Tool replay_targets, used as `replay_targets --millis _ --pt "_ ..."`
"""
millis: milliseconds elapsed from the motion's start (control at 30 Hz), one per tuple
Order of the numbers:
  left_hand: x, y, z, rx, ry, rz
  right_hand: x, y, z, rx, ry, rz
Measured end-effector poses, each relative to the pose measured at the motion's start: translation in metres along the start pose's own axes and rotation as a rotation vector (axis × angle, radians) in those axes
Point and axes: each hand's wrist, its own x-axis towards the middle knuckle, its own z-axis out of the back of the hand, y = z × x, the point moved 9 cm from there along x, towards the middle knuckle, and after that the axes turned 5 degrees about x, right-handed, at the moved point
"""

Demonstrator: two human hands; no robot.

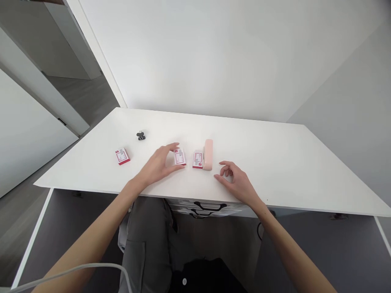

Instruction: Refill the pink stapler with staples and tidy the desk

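My left hand [159, 163] has its thumb and forefinger at the front and back edges of a small red-and-white box [180, 156] on the white tabletop. A second such box [198, 159] stands a little to the right, against the left side of a pink stapler [208, 154]. On the stapler's other side, my right hand [234, 181] hovers close to the table, fingers loosely curled and thumb apart, holding nothing. A third red-and-white box [122, 156] lies slightly turned, left of my left hand.
Farther back on the left lies a small black clip-like object [141, 135]. The white table [275, 162] runs back to a white wall [232, 61]. Drawers with black handles [210, 206] sit under its front edge. A pale cable [91, 265] crosses the lower left.
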Motion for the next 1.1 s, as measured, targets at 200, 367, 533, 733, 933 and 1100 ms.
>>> replay_targets --millis 200,367,533,733,933,1100 --pt "0.036 -0.031 -0.035 -0.065 0.108 -0.096 0.005 0.001 0.001 0.012 -0.004 -0.002" --pt "0.045 -0.033 -0.047 -0.108 0.155 -0.089 0.008 0.002 0.001 -0.013 0.002 -0.013" --pt "0.033 -0.027 -0.036 -0.081 0.091 -0.107 0.009 0.003 0.0 -0.015 0.01 -0.018" --pt "-0.016 0.039 0.036 0.19 -0.176 0.038 0.008 0.001 0.0 -0.01 0.007 -0.042" --pt "-0.07 0.127 0.093 0.386 -0.182 0.428 0.006 -0.002 -0.002 -0.001 0.018 -0.064" --pt "-0.087 0.144 0.099 0.333 -0.049 0.593 0.006 -0.002 -0.002 0.009 0.009 -0.055"
